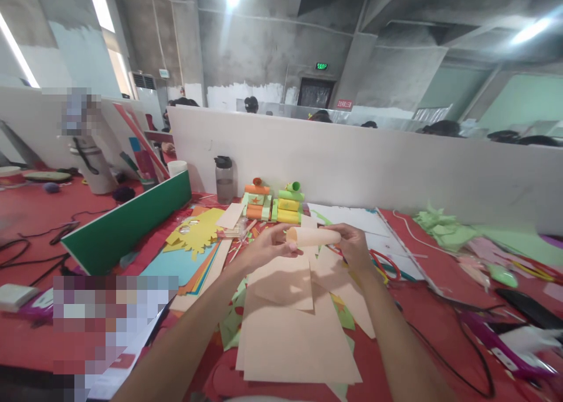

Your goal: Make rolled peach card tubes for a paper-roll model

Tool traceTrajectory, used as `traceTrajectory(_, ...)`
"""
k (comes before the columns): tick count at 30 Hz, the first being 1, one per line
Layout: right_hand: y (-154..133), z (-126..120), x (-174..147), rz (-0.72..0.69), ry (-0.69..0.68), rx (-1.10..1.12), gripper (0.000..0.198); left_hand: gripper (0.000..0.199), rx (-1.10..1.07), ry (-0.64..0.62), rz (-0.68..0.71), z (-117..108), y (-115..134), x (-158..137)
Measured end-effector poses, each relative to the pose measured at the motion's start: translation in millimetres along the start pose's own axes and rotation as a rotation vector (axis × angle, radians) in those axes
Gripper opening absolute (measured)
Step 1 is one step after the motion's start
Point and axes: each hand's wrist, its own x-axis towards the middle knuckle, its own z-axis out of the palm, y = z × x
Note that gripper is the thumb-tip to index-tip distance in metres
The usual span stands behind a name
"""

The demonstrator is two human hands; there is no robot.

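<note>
A pale peach paper tube (314, 237) spans the gap between my two hands, raised above the table. My left hand (275, 242) is closed around its left end, where the round opening shows. At the other end my right hand (352, 242) pinches the paper with thumb and fingers. Below lie several peach paper sheets (294, 349), with a smaller peach piece (281, 284) on top that catches the hands' shadows. Scraps of green patterned paper stick out from under the sheets.
Rolled paper figures, one orange (257, 199) and one green and yellow (289, 202), stand at the back beside a dark-lidded bottle (224, 179). Yellow cut-outs (193, 232) and coloured sheets lie left, near a green divider (132, 223). Scissors with red handles (387, 264) and crumpled green paper (442, 226) lie right.
</note>
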Motion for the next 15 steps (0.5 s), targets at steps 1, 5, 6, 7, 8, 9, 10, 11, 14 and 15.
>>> traceTrajectory(1, 0, -1, 0, -0.004, -0.001, -0.002, 0.021, 0.055, -0.013, -0.011, 0.009, 0, 1, 0)
traceTrajectory(5, 1, -2, 2, -0.016, -0.022, -0.018, 0.025, 0.042, -0.074, -0.083, 0.024, -1, 6, -2)
traceTrajectory(6, 0, -3, 2, -0.016, -0.027, -0.024, 0.025, 0.04, -0.067, -0.072, 0.015, -3, 6, -1)
traceTrajectory(7, -1, -3, 2, -0.016, -0.037, -0.034, 0.025, 0.038, -0.039, -0.046, 0.005, -5, 5, 0)
traceTrajectory(8, -2, -3, 2, -0.015, -0.052, -0.052, 0.025, 0.035, 0.01, -0.008, -0.01, -7, 2, 2)
traceTrajectory(9, -3, -2, 2, -0.018, -0.071, -0.075, 0.024, 0.033, 0.073, 0.04, -0.029, -10, -2, 4)
traceTrajectory(10, -4, -2, 2, -0.021, -0.096, -0.099, 0.023, 0.032, 0.147, 0.085, -0.053, -14, -6, 7)
traceTrajectory(11, -6, -2, 1, -0.024, -0.12, -0.118, 0.022, 0.03, 0.22, 0.125, -0.088, -17, -11, 10)
traceTrajectory(14, -10, 2, 0, -0.022, -0.146, -0.123, 0.019, 0.019, 0.355, 0.192, -0.152, -25, -24, 16)
traceTrajectory(15, -11, 3, 0, -0.021, -0.134, -0.111, 0.018, 0.015, 0.364, 0.195, -0.154, -26, -27, 16)
